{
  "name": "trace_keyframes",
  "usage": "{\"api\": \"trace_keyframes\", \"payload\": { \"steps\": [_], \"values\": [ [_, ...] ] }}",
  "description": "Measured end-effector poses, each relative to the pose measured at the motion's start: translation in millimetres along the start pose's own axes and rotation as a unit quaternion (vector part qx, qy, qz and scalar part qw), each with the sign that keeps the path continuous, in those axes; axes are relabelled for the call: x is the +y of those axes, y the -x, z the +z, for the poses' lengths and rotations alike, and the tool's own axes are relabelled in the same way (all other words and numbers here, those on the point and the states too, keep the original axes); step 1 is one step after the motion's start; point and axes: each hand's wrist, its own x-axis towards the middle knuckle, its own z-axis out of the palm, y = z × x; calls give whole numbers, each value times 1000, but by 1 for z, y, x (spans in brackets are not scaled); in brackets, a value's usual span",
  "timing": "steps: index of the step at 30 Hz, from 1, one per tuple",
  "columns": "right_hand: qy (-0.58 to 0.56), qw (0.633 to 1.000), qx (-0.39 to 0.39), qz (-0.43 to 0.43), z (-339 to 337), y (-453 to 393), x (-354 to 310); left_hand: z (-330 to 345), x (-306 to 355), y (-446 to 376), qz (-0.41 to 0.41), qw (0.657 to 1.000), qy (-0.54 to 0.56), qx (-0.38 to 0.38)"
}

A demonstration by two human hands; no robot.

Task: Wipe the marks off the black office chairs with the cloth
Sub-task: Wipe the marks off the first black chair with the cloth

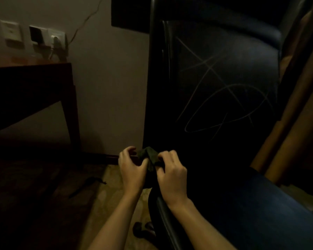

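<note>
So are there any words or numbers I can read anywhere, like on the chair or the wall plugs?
None can be read.
Chair back: only pale scribbled lines, loops and crosses, not letters.
Wall sockets and the white plate: any print is too small and blurred to tell.
Cloth, held between the left hand and right hand: no label shows.

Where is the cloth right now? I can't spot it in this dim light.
In the head view the cloth is low at centre, bunched between the left hand and right hand, just in front of the chair back's lower left corner.
</note>
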Motion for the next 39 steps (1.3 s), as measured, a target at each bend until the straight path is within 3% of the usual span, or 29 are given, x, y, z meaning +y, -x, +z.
{"api": "trace_keyframes", "payload": {
  "steps": [5, 13, 20, 30, 39],
  "values": [
    [-97, 988, -97, 76, 9, 35, 32, 4, -25, 35, -65, 998, -12, -17],
    [-184, 967, -64, 162, -24, 35, 95, 49, 9, 80, -108, 993, 23, -40],
    [-224, 943, -50, 241, -43, 64, 125, 71, 23, 114, -39, 991, -113, -60],
    [-200, 947, -23, 250, -28, 65, 123, 78, 15, 105, 19, 993, -93, -64],
    [-101, 979, 3, 178, -26, 69, 114, 91, -5, 71, -6, 985, -29, -168]
  ]
}}
